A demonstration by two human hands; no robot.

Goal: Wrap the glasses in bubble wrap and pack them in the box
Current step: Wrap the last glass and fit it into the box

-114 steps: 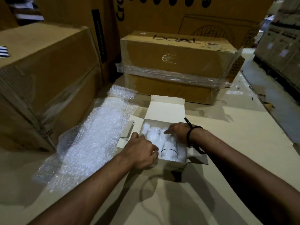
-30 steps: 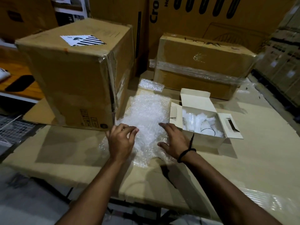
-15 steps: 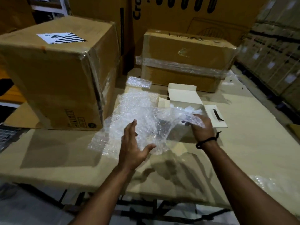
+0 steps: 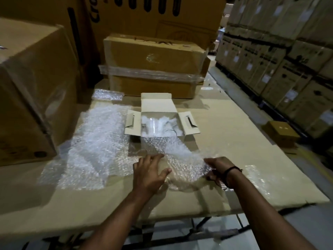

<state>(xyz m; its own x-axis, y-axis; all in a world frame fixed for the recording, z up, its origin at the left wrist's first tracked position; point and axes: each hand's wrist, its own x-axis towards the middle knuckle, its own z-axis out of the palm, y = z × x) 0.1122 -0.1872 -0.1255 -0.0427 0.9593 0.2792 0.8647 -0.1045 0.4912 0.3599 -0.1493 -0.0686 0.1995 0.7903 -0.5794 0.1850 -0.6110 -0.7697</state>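
Lying open at twelve o'clock, box with wrapped glasses inside. Pinching bubble wrap sheet at three o'clock with right hand; touching its nine o'clock edge with flat left hand.

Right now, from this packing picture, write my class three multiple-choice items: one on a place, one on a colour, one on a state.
1. Where is the bubble wrap sheet that the right hand pinches?
A. in front of the white box
B. inside it
C. on the floor

2. What colour is the wrist band?
A. red
B. white
C. black

3. The white box is:
A. taped shut
B. open, flaps spread
C. tipped on its side

Answers:
1 A, the sheet spreads between the box and the person's hands.
2 C, a black loop circles the right wrist.
3 B, the lid and both side flaps stand open, with the wrapped glasses showing inside.
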